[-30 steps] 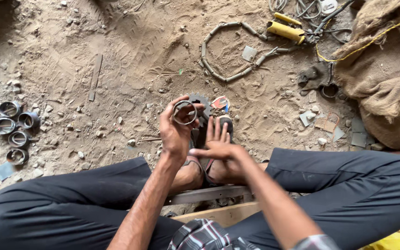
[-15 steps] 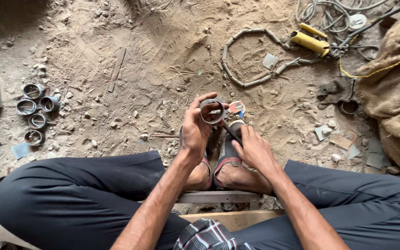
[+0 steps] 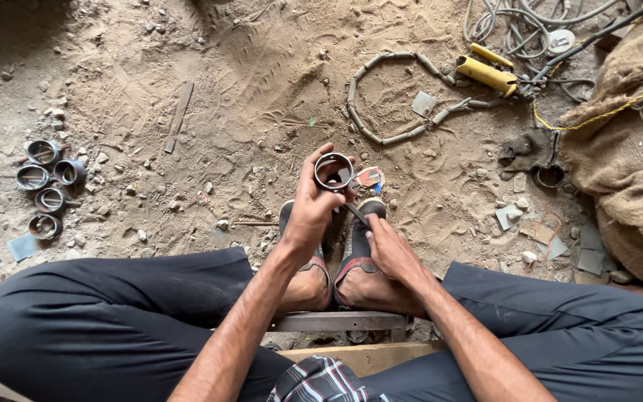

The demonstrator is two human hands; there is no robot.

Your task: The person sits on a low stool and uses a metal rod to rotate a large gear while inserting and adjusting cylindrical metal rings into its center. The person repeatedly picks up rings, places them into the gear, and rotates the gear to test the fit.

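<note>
My left hand (image 3: 308, 208) holds a short dark metal ring (image 3: 334, 172) upright by its rim, above my sandalled feet (image 3: 336, 260). My right hand (image 3: 388, 249) rests low beside it, pinching a thin dark rod-like tool (image 3: 357, 215) whose tip points up toward the ring. Both hands sit between my knees, over the sandy ground. A small red and white scrap (image 3: 370, 177) lies just beyond the ring.
Several similar metal rings (image 3: 46, 184) lie in a group at the left. A curved segmented strip (image 3: 381, 97), a yellow-handled tool (image 3: 487, 71), cables (image 3: 530, 22) and burlap sacks (image 3: 626, 141) lie at the right. A flat metal bar (image 3: 340, 321) lies under my feet.
My left hand still holds the ring. My right hand has dropped from open fingers near the ring to a low grip on the thin tool by my feet.
</note>
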